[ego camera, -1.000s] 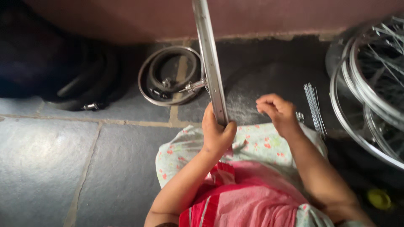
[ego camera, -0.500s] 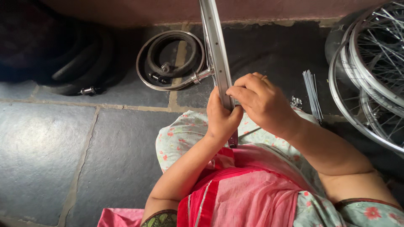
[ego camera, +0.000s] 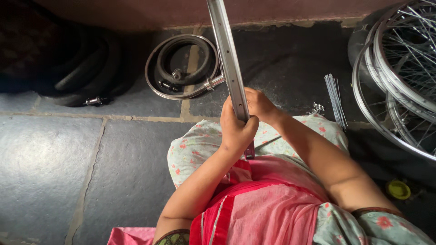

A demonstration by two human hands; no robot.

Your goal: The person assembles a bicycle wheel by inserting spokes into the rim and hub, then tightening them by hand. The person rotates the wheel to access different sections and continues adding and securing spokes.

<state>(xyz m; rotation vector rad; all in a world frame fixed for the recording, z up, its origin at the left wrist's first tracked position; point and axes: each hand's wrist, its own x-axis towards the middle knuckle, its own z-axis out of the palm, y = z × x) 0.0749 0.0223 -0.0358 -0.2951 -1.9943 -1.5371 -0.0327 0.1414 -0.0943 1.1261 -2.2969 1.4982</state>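
A silver bicycle rim (ego camera: 227,54) stands edge-on in front of me, running from the top of the view down to my lap. My left hand (ego camera: 236,129) is closed around its near side, thumb over the edge. My right hand (ego camera: 260,103) grips the rim from the right, just behind the left hand. A hub axle (ego camera: 213,83) sticks out to the left of the rim at hand height. My knees under floral cloth (ego camera: 200,145) sit below the rim.
A round metal bowl (ego camera: 181,68) holding a black rubber ring and small parts lies on the stone floor. Black tyres (ego camera: 77,72) sit at the left. A bundle of spokes (ego camera: 336,97) and spoked wheels (ego camera: 399,77) lie at the right. A yellow cap (ego camera: 398,189) is near my right elbow.
My right hand has come from the open air at the right onto the rim and now grips it beside the left hand. The view has shifted slightly.
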